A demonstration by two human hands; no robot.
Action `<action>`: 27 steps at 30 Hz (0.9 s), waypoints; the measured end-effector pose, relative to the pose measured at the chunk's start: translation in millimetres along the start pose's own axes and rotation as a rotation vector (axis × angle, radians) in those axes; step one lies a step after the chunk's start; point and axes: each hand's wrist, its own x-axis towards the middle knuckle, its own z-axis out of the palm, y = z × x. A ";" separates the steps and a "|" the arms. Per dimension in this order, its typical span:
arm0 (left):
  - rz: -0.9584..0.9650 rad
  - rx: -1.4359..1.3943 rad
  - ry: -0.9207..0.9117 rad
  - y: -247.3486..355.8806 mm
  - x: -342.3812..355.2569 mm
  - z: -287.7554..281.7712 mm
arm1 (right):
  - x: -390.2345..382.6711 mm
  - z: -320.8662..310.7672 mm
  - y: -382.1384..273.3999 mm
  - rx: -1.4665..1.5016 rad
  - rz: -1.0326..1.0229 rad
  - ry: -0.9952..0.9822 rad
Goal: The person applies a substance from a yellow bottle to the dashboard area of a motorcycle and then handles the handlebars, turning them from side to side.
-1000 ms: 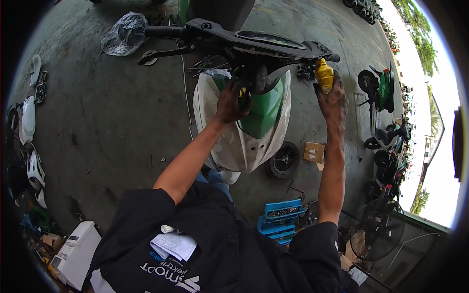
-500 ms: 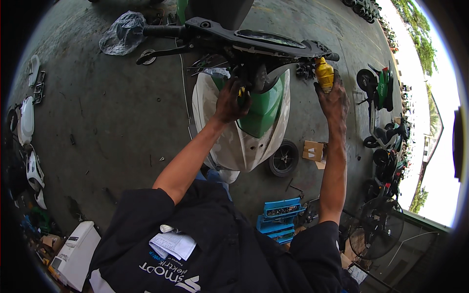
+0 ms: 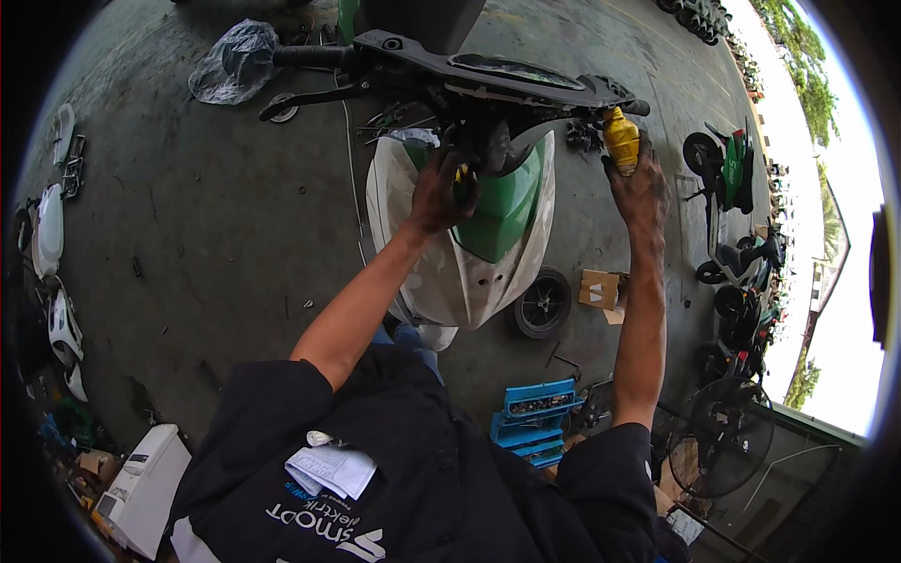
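Observation:
My right hand (image 3: 640,183) grips a yellow plastic bottle (image 3: 620,139), held upside down or upright, I cannot tell, against the right end of the black scooter handlebar (image 3: 521,86). My left hand (image 3: 443,192) has curled fingers around a small yellow-and-dark object (image 3: 461,173) just below the dark steering column (image 3: 491,141); the object is mostly hidden. Behind both arms stands the scooter's white-and-green front body panel (image 3: 488,281), with several small holes in its white part.
A black wheel (image 3: 541,303), cardboard (image 3: 598,288) and an open blue toolbox (image 3: 533,403) lie below right. Parked scooters (image 3: 732,178) and a black fan (image 3: 721,433) line the right. Plastic sheeting (image 3: 235,64), loose panels (image 3: 49,235) and a white box (image 3: 139,479) are at left.
The handlebar, panel and both hands sit very slightly higher and further left in the picture. Both hands keep their grips.

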 end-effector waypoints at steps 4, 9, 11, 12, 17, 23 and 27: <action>0.027 0.002 0.008 1.3 1.1 0.1 | -0.1 -1.2 -0.2 -0.003 -0.023 0.025; 0.036 0.005 0.008 4.6 2.4 -0.9 | 0.9 -1.6 3.7 -0.012 -0.041 0.025; -0.010 -0.002 -0.002 3.9 0.8 -1.9 | 1.5 1.0 4.0 -0.006 -0.072 0.065; -0.010 -0.004 -0.002 4.2 1.7 -1.9 | 1.6 0.5 3.8 -0.007 -0.070 0.065; 0.048 0.007 0.013 5.3 3.5 -1.4 | 1.5 1.6 8.0 -0.001 -0.076 0.057; 0.036 -0.004 0.007 3.0 1.9 -1.1 | 1.4 -0.8 3.5 -0.015 -0.027 0.012; 0.006 -0.023 -0.007 3.4 0.6 -1.5 | 1.1 -1.5 1.1 -0.027 -0.002 -0.005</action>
